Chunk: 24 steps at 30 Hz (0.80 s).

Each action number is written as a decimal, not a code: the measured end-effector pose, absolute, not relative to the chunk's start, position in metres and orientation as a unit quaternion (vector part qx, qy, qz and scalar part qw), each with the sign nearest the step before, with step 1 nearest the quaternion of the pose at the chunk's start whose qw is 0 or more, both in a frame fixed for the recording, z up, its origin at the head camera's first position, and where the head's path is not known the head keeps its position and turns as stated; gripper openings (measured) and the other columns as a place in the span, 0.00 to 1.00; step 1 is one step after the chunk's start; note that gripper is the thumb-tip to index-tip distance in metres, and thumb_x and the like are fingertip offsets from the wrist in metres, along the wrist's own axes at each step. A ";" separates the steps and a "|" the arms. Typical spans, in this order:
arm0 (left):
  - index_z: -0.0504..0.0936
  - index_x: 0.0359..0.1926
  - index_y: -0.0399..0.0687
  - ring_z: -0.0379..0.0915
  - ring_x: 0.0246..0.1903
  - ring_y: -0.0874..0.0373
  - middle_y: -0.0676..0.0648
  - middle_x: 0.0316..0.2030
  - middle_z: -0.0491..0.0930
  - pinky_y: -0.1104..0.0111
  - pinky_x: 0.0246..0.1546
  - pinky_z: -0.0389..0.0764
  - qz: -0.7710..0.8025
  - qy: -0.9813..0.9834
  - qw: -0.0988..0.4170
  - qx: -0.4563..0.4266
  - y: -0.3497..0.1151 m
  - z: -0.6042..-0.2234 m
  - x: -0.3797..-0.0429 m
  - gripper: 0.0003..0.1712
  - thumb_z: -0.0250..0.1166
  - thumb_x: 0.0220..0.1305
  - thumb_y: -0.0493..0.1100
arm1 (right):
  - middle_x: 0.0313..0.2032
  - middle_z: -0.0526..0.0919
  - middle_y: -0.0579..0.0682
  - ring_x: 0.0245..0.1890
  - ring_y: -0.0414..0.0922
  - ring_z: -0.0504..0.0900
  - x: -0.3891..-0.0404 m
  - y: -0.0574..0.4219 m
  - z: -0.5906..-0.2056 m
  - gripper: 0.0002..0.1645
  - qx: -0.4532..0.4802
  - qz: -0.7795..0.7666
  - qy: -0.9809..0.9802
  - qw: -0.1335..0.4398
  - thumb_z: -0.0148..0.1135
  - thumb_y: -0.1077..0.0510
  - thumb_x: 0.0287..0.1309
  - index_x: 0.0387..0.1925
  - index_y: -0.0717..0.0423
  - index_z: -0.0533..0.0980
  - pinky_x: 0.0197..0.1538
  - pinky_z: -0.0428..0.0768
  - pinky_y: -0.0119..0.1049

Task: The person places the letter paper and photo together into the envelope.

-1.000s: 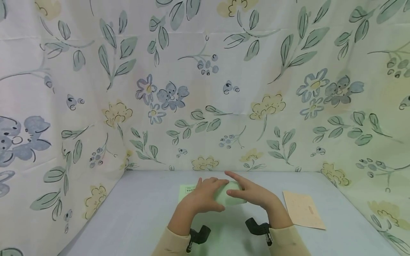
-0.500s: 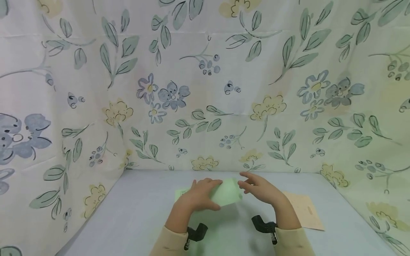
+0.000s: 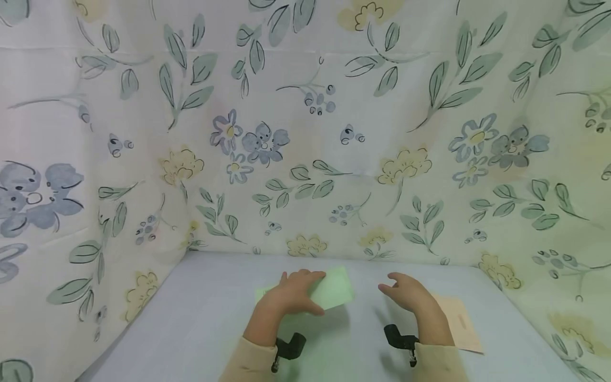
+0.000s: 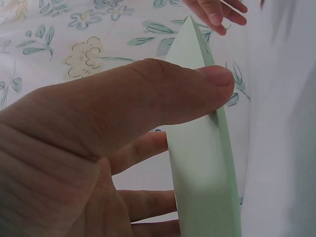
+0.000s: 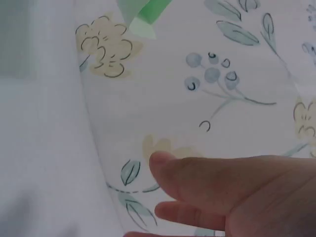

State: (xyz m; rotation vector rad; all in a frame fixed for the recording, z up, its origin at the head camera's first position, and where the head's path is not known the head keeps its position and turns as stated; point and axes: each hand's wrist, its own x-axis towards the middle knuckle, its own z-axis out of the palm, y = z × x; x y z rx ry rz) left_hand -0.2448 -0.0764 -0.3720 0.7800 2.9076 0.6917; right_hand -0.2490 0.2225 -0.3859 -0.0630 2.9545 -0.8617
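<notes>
A pale green paper box (image 3: 336, 289) is held above the table by my left hand (image 3: 288, 297). In the left wrist view, the thumb (image 4: 212, 81) lies on one side of the box (image 4: 200, 173), with the other fingers behind it. A pointed end of the box shows at the top there. The box's far end (image 5: 148, 17) appears at the top of the right wrist view. My right hand (image 3: 406, 294) is apart from the box, to its right, and holds nothing. Its thumb and fingers are loosely bent. More pale green shows left of my left hand, partly hidden.
A flat pale orange piece of paper or card (image 3: 460, 323) lies on the white table (image 3: 191, 318) at the right, partly behind my right forearm. A floral cloth (image 3: 305, 132) hangs behind the table and along both sides.
My right hand has come off the green box and moved right, away from it. The left hand has shifted slightly left with the box, showing more of its surface.
</notes>
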 end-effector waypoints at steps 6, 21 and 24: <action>0.68 0.66 0.55 0.61 0.62 0.50 0.47 0.60 0.69 0.40 0.65 0.45 0.226 0.941 0.034 0.251 -0.074 -0.372 -0.243 0.47 0.74 0.42 0.56 | 0.59 0.67 0.71 0.58 0.68 0.65 -0.243 0.233 -0.389 0.39 0.011 -0.258 0.965 0.037 0.57 0.43 0.60 0.60 0.71 0.65 0.55 0.68 0.62; 0.67 0.66 0.53 0.63 0.59 0.51 0.48 0.58 0.70 0.38 0.63 0.47 0.229 0.941 0.021 0.249 -0.087 -0.366 -0.245 0.48 0.74 0.42 0.56 | 0.55 0.61 0.82 0.52 0.81 0.59 -0.231 0.306 -0.409 0.50 0.263 -0.275 0.923 0.049 0.65 0.38 0.48 0.56 0.76 0.63 0.49 0.63 0.73; 0.67 0.66 0.54 0.63 0.59 0.51 0.48 0.58 0.71 0.39 0.64 0.46 0.244 0.938 0.026 0.246 -0.089 -0.367 -0.245 0.48 0.74 0.42 0.56 | 0.53 0.59 0.83 0.52 0.80 0.58 -0.227 0.309 -0.411 0.51 0.292 -0.291 0.910 0.049 0.64 0.37 0.48 0.56 0.75 0.63 0.49 0.62 0.73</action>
